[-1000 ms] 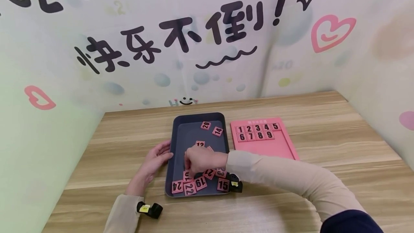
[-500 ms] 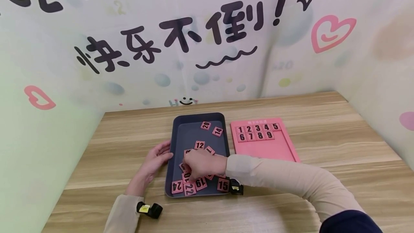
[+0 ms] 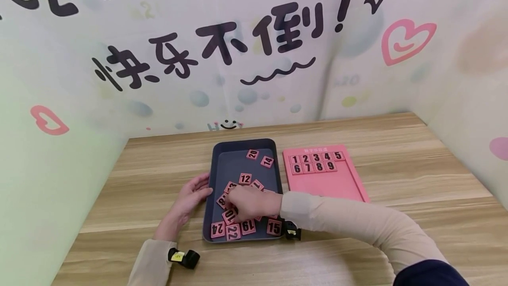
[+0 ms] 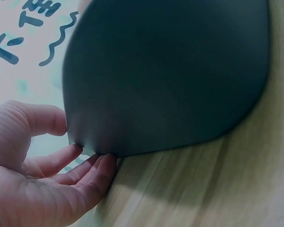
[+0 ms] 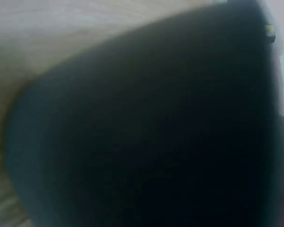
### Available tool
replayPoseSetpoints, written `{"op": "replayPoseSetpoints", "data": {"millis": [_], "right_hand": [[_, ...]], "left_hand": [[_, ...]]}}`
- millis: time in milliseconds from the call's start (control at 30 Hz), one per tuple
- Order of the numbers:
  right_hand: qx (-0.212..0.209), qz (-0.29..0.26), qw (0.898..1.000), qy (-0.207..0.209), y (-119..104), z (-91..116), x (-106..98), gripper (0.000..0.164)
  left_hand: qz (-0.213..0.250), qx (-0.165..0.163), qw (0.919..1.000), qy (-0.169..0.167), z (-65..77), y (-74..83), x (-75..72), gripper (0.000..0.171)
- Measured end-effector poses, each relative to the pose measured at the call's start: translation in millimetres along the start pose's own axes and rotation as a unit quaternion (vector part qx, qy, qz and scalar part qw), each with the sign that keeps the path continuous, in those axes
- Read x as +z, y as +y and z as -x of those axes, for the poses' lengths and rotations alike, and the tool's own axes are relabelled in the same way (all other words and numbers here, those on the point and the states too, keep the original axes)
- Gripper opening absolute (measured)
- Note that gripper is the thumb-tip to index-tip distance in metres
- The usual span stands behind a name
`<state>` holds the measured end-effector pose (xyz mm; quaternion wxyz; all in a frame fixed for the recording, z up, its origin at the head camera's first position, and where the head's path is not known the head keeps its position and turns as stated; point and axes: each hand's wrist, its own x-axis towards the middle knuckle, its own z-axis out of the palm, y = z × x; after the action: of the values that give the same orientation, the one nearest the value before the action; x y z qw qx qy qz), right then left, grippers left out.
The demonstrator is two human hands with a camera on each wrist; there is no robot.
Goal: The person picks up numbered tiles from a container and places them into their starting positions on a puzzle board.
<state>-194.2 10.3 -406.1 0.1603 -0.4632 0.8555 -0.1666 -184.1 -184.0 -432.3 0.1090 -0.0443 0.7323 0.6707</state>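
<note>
My left hand (image 3: 189,197) lies against the left side of the dark tray (image 3: 224,156). In the left wrist view, the thumb and fingertips of that hand touch the outside of the tray (image 4: 170,85). Over the tray's lower middle, my right hand (image 3: 250,203) reaches down with bent fingers among pink number tiles. Its fingertips are at the tile marked 10 (image 3: 229,216), and whether they pinch it is hidden. Close by lie the tiles marked 18 (image 3: 222,201), 19 (image 3: 248,226), 22 (image 3: 233,232) and 12 (image 3: 245,178). The dark tray wall (image 5: 146,118) fills the right wrist view, hiding the hand.
Right of the tray, a pink board (image 3: 325,184) bears tiles 1 to 9 in two rows, partly behind the right forearm. Tiles 20 (image 3: 252,154) and 14 (image 3: 267,161) lie at the tray's far end. A printed wall sheet (image 3: 258,96) stands behind the wooden table (image 3: 166,158).
My right fingers have shifted slightly among the tiles. Tile 18 has slid up and left into view, tile 10 has turned a little and tile 19 has straightened. My left hand stays put.
</note>
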Motion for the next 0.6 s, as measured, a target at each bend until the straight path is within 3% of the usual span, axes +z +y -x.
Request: {"op": "replayPoseSetpoints", "data": {"millis": [400,600], "right_hand": [[-0.025,-0.12,0.992,0.026,10,14,-13,0.022],[-0.035,-0.156,0.983,0.092,22,33,-27,0.021]], "left_hand": [[0.001,-0.001,1.0,0.006,-0.8,-1.0,-0.3,0.053],[-0.001,-0.003,1.0,0.001,0.3,0.5,-0.2,0.053]]}}
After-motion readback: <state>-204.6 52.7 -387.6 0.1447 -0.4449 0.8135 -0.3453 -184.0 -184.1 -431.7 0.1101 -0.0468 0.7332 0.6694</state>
